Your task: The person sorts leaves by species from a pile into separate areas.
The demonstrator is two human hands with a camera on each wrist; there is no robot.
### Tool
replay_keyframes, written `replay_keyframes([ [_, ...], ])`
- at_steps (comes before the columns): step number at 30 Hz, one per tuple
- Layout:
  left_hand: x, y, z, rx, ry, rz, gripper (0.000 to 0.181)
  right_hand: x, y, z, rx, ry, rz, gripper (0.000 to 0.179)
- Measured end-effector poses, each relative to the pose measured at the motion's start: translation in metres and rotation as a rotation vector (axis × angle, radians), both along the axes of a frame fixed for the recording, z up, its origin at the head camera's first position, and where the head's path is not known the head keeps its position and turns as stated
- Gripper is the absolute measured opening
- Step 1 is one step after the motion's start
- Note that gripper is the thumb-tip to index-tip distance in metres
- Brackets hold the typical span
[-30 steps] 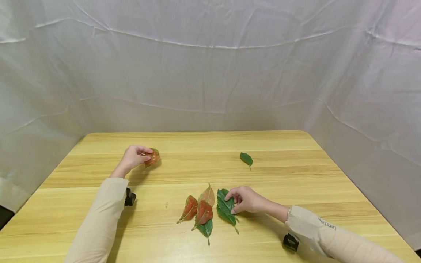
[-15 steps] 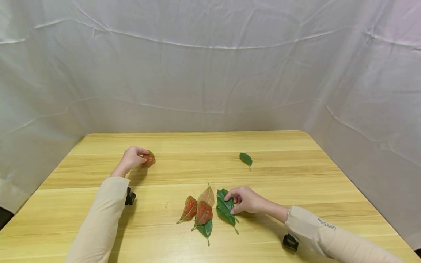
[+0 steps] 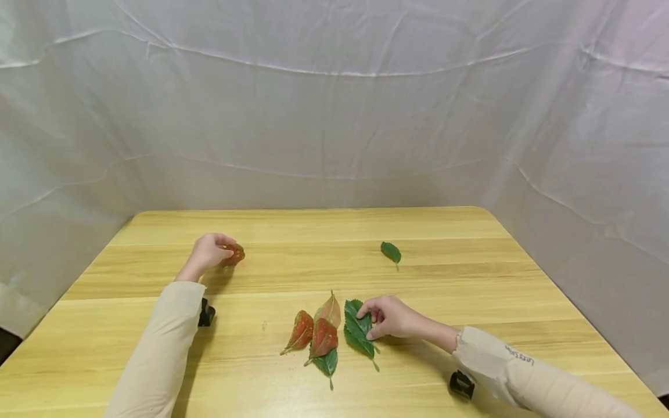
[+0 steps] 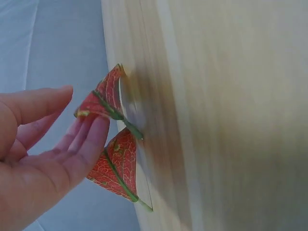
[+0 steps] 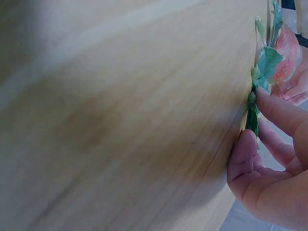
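At the far left, my left hand [image 3: 210,252] touches red leaves [image 3: 236,254]. Two red leaves show in the left wrist view, an upper one [image 4: 103,96] and a lower one [image 4: 118,166]. The thumb stands apart from them, and the other fingertips lie against them. My right hand [image 3: 394,316] rests its fingertips on overlapping green leaves [image 3: 356,325] at the front right of centre. In the right wrist view, the index fingertip and thumb touch a dark green leaf [image 5: 252,118] lying flat.
Left of the green leaves lie a red leaf [image 3: 300,331], another red leaf [image 3: 324,338], a pale orange leaf [image 3: 330,310] and a green leaf [image 3: 327,362], partly overlapping. A small green leaf [image 3: 391,252] lies farther back on the wooden table [image 3: 292,255]. Pale sheeting [image 3: 334,128] rises behind.
The red leaves under my left hand have shifted slightly left and sit lower, with less of them showing past the fingers. My right hand and the other leaves have stayed in place.
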State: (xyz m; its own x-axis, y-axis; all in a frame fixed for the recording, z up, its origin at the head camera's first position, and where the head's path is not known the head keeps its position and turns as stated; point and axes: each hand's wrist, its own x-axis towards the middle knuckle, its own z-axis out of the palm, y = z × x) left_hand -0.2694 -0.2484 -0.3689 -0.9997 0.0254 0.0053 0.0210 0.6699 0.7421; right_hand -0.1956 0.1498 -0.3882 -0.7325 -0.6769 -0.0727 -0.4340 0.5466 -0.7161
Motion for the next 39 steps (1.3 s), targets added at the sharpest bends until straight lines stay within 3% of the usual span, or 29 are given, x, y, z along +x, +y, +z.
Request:
replay_keyframes([
  [6, 0.003, 0.002, 0.004, -0.008, 0.027, 0.079, 0.027, -0.001, 0.0, 0.0, -0.005, -0.001, 0.005, 0.031],
  [17, 0.009, 0.014, 0.006, -0.088, 0.216, 0.159, 0.023, -0.002, 0.0, -0.001, -0.004, 0.007, 0.012, 0.03],
  [21, 0.007, 0.021, 0.006, -0.093, 0.263, 0.138, 0.02, -0.002, 0.001, -0.001, -0.005, 0.006, 0.009, 0.031],
  [25, 0.008, 0.029, 0.008, -0.059, 0.251, 0.096, 0.017, -0.002, 0.001, 0.0, -0.001, 0.007, 0.007, 0.031],
  [39, 0.022, 0.06, 0.023, -0.086, 0.281, -0.019, 0.015, -0.004, 0.001, -0.003, -0.002, 0.002, 0.004, 0.031],
])
